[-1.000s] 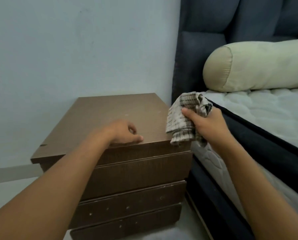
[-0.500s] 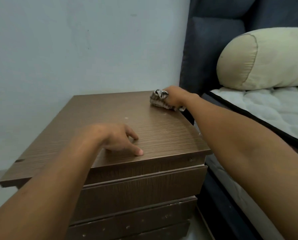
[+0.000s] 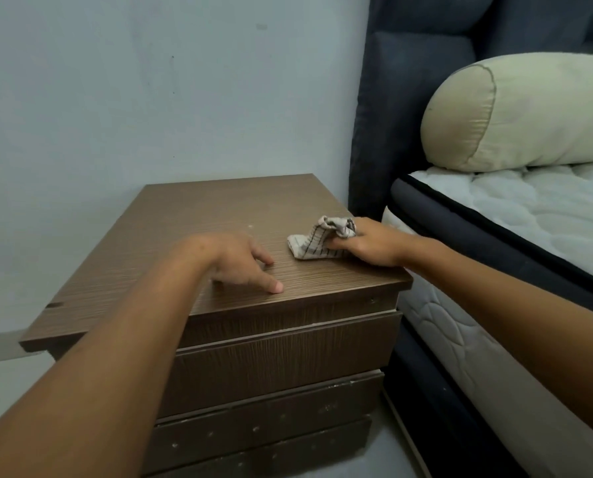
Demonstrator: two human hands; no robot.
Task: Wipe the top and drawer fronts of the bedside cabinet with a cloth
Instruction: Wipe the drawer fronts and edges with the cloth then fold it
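Your right hand (image 3: 370,243) grips a bunched, checked cloth (image 3: 310,243) on the top of the bedside cabinet (image 3: 184,236), near the right front corner and close to the bed. Your thumb lies across the cloth and the fingers curl into it. Most of them are buried in the folds, so how many hold it cannot be told. The cloth's free end appears to lie flat on the wood, though the blur there leaves that uncertain.

Your left hand (image 3: 233,260) rests on the top near the front edge, holding nothing. Its fingers are loosely spread, with one fingertip (image 3: 276,287) on the wood just short of the edge. The back of the hand covers the outer fingers.

Three drawer fronts (image 3: 288,360) are stacked below. Your left forearm crosses their left halves, and the lowest is cut off by the frame's bottom edge. Pale specks dot the two lower fronts. A small notch (image 3: 54,305) marks the top's left edge.

The cabinet stands against a pale wall (image 3: 150,98), beside a dark upholstered headboard (image 3: 408,98). A cream bolster (image 3: 529,108) lies on a quilted white mattress (image 3: 529,208). Both run out of frame on the right, and the bed's base is lost in shadow.
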